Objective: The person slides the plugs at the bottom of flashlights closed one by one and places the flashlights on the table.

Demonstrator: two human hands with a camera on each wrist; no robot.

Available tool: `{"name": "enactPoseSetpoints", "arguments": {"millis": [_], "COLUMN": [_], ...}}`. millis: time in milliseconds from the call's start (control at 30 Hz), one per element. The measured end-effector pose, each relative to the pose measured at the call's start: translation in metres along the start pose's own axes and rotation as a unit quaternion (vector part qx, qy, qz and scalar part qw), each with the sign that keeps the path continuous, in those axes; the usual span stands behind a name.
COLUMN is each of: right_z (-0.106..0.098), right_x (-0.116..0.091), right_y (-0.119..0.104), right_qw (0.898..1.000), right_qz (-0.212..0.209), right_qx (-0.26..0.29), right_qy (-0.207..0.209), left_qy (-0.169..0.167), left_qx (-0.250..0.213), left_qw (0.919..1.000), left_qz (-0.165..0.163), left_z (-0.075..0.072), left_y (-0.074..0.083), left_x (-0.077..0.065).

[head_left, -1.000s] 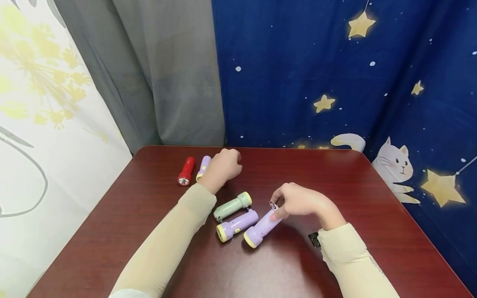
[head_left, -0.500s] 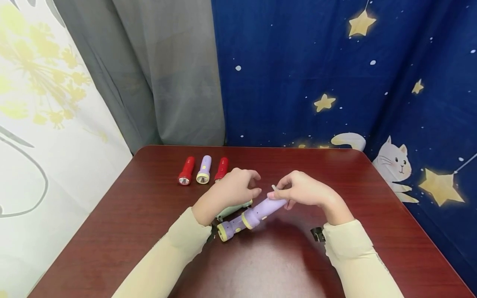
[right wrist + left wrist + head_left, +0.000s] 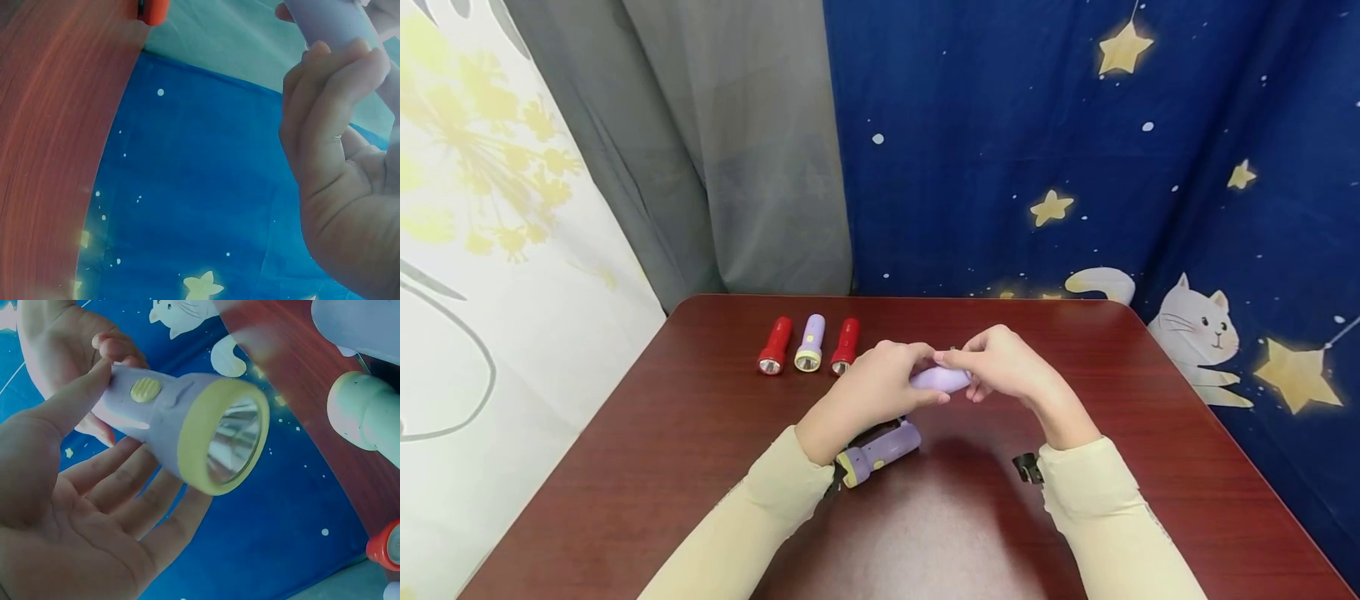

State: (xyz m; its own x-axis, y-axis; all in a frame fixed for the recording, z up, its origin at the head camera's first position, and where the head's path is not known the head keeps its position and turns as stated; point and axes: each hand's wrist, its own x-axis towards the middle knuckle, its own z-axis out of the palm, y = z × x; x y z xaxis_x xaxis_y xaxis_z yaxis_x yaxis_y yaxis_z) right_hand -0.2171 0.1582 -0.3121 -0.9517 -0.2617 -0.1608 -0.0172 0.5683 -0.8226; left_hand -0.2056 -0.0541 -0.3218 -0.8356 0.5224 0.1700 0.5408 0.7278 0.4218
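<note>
A purple flashlight with a yellow lens ring [image 3: 187, 428] is held up over the table between both hands. My right hand [image 3: 1018, 371] grips its tail end; in the right wrist view that hand's fingers [image 3: 331, 94] curl against the purple body. My left hand [image 3: 868, 396] has its thumb on one side of the body and its fingers along the other, and it covers the lens end in the head view. Below the hands, a second purple flashlight [image 3: 883, 450] lies on the table. A pale green flashlight [image 3: 369, 412] beside it is mostly hidden behind my left hand in the head view.
Toward the back left of the dark red table [image 3: 1112, 517] lie a red flashlight [image 3: 777, 342], a small purple one [image 3: 811, 340] and another red one [image 3: 847, 340], side by side with lenses facing me. A blue star-print curtain [image 3: 970, 167] hangs behind.
My right hand has lifted the purple flashlight from beside the other purple one and moved it farther from me. My left hand has come from the back row to meet it and take hold.
</note>
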Motion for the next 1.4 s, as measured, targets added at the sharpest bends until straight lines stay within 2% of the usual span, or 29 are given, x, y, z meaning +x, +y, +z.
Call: {"name": "enactPoseSetpoints", "arguments": {"millis": [267,567,767,1000,1167,1400], "right_z": [0.0,0.003,0.005,0.006,0.009,0.016], "right_x": [0.001,0.003,0.003,0.004,0.005,0.008], "right_y": [-0.002,-0.003,-0.003,-0.003,-0.004,-0.007], "right_qw": [1.0,0.999,0.997,0.993,0.987,0.977], "right_qz": [-0.001,-0.004,-0.001,-0.014,-0.017,-0.023], "right_qx": [0.001,0.016,0.056,0.109,0.156,0.209], "right_qy": [0.024,0.042,0.048,0.031,0.02,0.028], "left_qy": [0.015,0.029,0.033,0.037,0.036,0.034], "left_qx": [-0.022,-0.025,-0.037,-0.054,-0.063,-0.081], "left_qw": [0.9995,0.9993,0.9987,0.9979,0.9974,0.9961], "left_qz": [-0.014,0.004,0.009,-0.003,-0.004,-0.003], "left_z": [-0.004,-0.006,-0.005,-0.007,-0.008,-0.01], "left_y": [0.003,0.001,0.0,-0.002,-0.005,-0.007], "left_x": [-0.001,-0.001,-0.001,-0.001,-0.001,0.0]}}
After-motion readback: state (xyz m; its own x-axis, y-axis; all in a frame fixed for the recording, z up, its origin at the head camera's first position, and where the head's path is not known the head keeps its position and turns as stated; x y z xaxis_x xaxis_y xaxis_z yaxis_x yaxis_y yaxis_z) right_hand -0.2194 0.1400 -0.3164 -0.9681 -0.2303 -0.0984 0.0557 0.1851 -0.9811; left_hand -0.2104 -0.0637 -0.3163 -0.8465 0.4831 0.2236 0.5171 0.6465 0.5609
